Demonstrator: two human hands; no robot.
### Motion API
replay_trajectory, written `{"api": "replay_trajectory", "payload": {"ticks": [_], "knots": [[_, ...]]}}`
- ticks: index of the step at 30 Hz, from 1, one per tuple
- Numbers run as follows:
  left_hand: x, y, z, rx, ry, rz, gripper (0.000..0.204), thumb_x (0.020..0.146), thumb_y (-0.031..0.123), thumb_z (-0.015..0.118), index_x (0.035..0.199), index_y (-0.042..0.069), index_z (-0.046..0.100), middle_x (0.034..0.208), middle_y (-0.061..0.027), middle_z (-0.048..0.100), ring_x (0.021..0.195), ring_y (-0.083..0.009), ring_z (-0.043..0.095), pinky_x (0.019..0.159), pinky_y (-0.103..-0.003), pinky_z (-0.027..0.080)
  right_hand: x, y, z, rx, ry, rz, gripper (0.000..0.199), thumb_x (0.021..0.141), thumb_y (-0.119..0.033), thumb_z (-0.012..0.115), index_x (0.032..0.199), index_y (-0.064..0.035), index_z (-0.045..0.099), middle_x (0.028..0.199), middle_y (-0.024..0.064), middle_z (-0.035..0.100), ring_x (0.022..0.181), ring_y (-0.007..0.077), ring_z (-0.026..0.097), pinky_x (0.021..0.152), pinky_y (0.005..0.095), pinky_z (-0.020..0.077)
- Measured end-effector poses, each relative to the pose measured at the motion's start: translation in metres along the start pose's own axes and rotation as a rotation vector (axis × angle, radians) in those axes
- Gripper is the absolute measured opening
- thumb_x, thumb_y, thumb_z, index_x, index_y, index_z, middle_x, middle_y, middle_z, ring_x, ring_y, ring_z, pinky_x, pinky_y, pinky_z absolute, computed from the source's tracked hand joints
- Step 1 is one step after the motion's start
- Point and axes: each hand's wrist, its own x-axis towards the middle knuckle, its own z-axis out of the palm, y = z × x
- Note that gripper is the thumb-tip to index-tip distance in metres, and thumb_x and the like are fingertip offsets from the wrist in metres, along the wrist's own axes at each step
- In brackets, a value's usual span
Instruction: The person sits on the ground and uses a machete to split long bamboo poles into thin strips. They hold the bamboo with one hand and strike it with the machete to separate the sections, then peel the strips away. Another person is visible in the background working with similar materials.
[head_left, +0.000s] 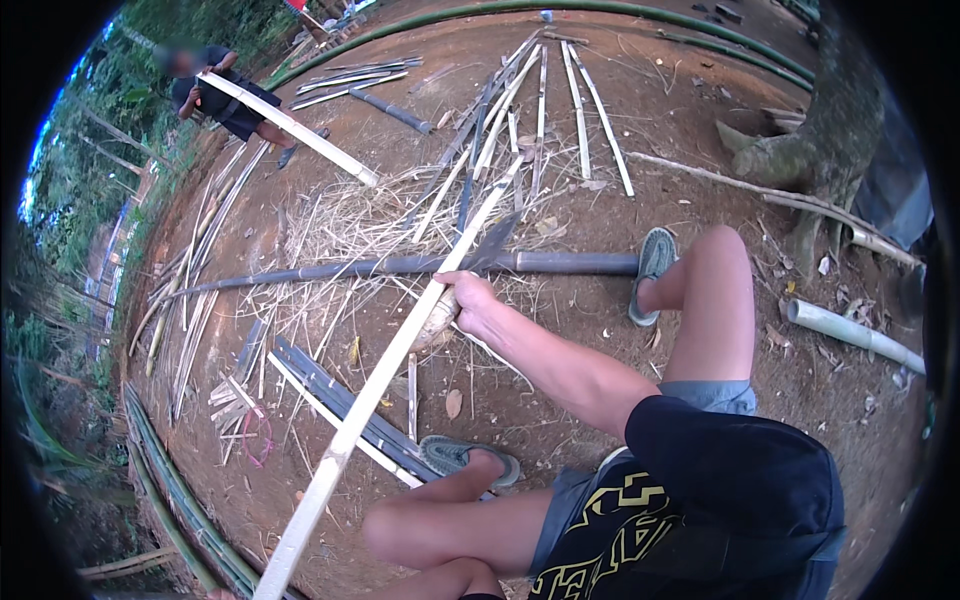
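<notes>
My right hand (pixel 470 302) is closed at the middle of a long pale bamboo strip (pixel 350 428), its thumb side against the strip. A dark, pointed machete blade (pixel 493 243) juts out just beyond this fist; its handle is hidden. Under the fist shows a rounded pale brown thing (pixel 436 322), which I cannot make out. The strip slants from the lower edge up to the scattered strips ahead. My left forearm (pixel 440 582) runs along the lower edge, and a sliver of my left hand (pixel 222 594) shows near the strip's low end, its fingers hidden.
A dark bamboo pole (pixel 575 262) lies across the ground by my foot. Shavings (pixel 335 225) and cut strips (pixel 583 110) are scattered ahead. Dark split bamboo (pixel 345 400) lies near my other foot. Another person (pixel 225 95) holds a long strip at far left. A tree trunk (pixel 835 130) stands right.
</notes>
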Motion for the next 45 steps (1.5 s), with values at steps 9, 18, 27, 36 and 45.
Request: {"api": "replay_trajectory", "payload": {"ticks": [9, 18, 27, 36, 45], "knots": [[-0.063, -0.161, 0.072, 0.014, -0.177, -0.137, 0.088, 0.09, 0.065, 0.038, 0.141, -0.005, 0.025, 0.132, -0.0315, 0.043, 0.121, -0.0444, 0.048, 0.105, -0.049, 0.037, -0.102, 0.047, 0.095, 0.042, -0.066, 0.125, 0.019, 0.085, -0.001, 0.062, 0.099, 0.0108, 0.057, 0.089, 0.0185, 0.064, 0.077, 0.0248, 0.067, 0.068, 0.0345, 0.0579], [-0.05, -0.151, 0.088, -0.324, 0.132, -0.452, 0.059, 0.097, 0.052, 0.037, 0.05, 0.019, 0.023, 0.046, 0.0024, 0.022, 0.041, -0.0101, 0.021, 0.048, -0.024, 0.018, -0.121, 0.055, 0.019, -0.189, -0.171, 0.253, 0.018, 0.09, -0.013, 0.064, 0.09, -0.0004, 0.051, 0.073, 0.0067, 0.053, 0.06, 0.0154, 0.054, 0.059, 0.0328, 0.054], [-0.027, -0.094, 0.097, -0.183, 0.268, -0.381, 0.059, 0.097, 0.055, 0.037, 0.054, 0.017, 0.026, 0.049, 0.0013, 0.022, 0.043, -0.0107, 0.021, 0.047, -0.025, 0.017, -0.154, -0.005, -0.054, -1.575, -0.522, -0.59, 0.023, 0.08, -0.016, 0.07, 0.088, -0.0028, 0.052, 0.061, 0.007, 0.055, 0.059, 0.0201, 0.063, 0.056, 0.0389, 0.0492], [-0.036, -0.093, 0.102, 0.025, 0.304, -0.407, 0.058, 0.098, 0.057, 0.031, 0.056, 0.017, 0.022, 0.049, 0.0011, 0.019, 0.044, -0.011, 0.017, 0.047, -0.025, 0.017, -0.123, -0.024, -0.047, -1.891, -0.523, -0.315, 0.021, 0.071, -0.004, 0.058, 0.091, 0.0015, 0.058, 0.069, 0.0175, 0.063, 0.066, 0.0322, 0.066, 0.07, 0.0454, 0.0547], [-0.039, -0.109, 0.097, 0.066, 0.393, -0.392, 0.059, 0.098, 0.058, 0.033, 0.057, 0.018, 0.019, 0.05, 0.0016, 0.017, 0.045, -0.0115, 0.015, 0.047, -0.027, 0.015, -0.114, -0.022, -0.033, -1.934, -0.543, -0.367, 0.023, 0.071, -0.004, 0.058, 0.093, -0.0003, 0.058, 0.065, 0.0159, 0.061, 0.063, 0.0322, 0.064, 0.066, 0.0452, 0.0544]]}}
